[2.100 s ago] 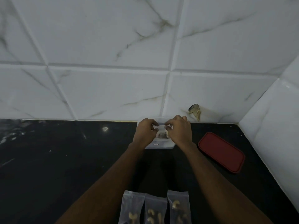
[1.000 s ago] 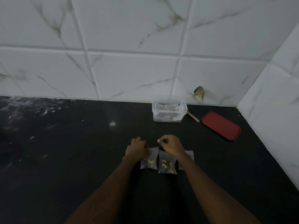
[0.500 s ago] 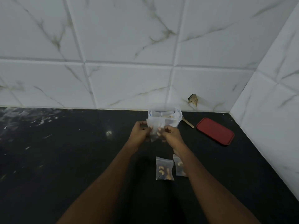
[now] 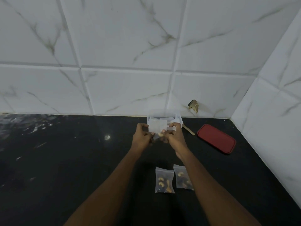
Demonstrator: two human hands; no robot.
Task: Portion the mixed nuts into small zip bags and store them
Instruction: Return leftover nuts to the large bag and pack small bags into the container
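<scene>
The white marble-veined tiled wall [image 4: 130, 46] fills the upper half of your view and turns a corner on the right. Below it runs the black counter [image 4: 65, 160], with pale smears towards its far left. Both your forearms reach forward over the middle of the counter.

Your left hand [image 4: 141, 136] and right hand [image 4: 175, 137] are raised close together, just in front of the clear plastic container [image 4: 178, 119] that stands against the wall. A red lid [image 4: 216, 139] lies flat on the counter well to the right of the container, near the corner. Between the two, a thin wooden handle [image 4: 189, 130] sticks out from behind the container.

You hold one small zip bag [image 4: 158, 128] between both hands. The fingers of each hand are curled and pinch it, left on its left edge, right on its right side. A pale nut [image 4: 161, 134] shows at the bottom of the bag.

Nearer to you, two filled zip bags lie flat side by side: the left bag [image 4: 164, 180] in plain sight, the right bag [image 4: 180, 176] partly hidden under your right forearm. Cashews and darker pieces show through both.
</scene>
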